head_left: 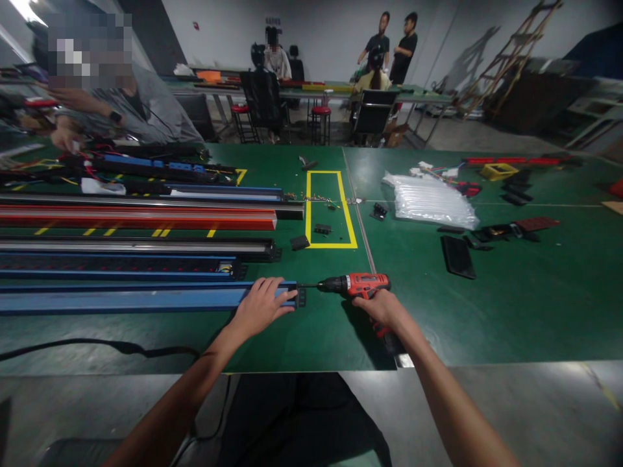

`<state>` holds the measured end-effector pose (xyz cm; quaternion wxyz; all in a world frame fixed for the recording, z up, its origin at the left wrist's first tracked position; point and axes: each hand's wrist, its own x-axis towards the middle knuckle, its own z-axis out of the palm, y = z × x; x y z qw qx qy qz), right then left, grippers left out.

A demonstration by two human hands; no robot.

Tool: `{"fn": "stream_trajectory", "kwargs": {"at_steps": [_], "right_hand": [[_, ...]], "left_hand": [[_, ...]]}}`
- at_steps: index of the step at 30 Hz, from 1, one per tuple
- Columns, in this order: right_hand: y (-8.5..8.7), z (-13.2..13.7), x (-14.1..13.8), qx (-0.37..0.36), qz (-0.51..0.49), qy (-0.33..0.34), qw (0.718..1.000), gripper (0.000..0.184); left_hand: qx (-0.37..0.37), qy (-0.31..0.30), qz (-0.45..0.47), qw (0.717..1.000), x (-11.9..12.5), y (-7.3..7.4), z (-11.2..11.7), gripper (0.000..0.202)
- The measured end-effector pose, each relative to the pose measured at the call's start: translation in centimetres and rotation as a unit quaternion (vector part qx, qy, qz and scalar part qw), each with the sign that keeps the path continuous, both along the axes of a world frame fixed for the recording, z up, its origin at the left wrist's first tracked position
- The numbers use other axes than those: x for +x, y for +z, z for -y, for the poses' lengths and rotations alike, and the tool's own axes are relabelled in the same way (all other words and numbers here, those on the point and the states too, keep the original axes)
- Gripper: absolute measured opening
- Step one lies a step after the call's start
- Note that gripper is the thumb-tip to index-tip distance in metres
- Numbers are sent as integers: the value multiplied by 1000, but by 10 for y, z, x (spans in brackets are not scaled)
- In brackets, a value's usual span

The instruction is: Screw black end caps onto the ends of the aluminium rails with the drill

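While the left hand (263,303) lies palm-down over the right end of the blue rail (121,299) — fingers stretched out flat across its top, not curled round it — the right hand (382,306) is wrapped tight about the grip of the red drill (357,284). That drill lies level, just above the green desk (511,311), its bit pointing left and meeting the black end cap (301,297) of the rail, just beside the left fingertips.

The blue rail runs along the near part of the desk, off past the left edge of the view. Behind it lie more long rails side by side, among them a red rail (136,217). Farther back a yellow taped rectangle (308,207) marks the desk, with small black parts in and around it. A clear plastic bag (431,201) and a black flat plate (457,256) lie well to the right. At far left a co-worker's sleeve (146,110) leans over the desk — other people are at a table behind.
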<state>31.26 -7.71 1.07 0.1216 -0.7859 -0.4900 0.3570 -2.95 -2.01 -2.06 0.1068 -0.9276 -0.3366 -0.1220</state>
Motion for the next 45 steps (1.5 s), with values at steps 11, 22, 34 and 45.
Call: {"fn": "stream_trajectory", "kwargs": {"at_steps": [11, 22, 34, 45], "right_hand": [[-1, 0, 0, 13, 1, 13, 1000, 27], [1, 0, 0, -4, 6, 18, 1000, 28], [0, -1, 2, 10, 11, 30, 999, 29], [2, 0, 1, 2, -2, 26, 1000, 28]], "left_hand": [[14, 6, -24, 1000, 2, 4, 1, 41], [10, 3, -11, 1000, 1, 1, 0, 41], [12, 8, -24, 1000, 0, 0, 0, 41], [18, 8, -27, 999, 0, 1, 1, 40]]}}
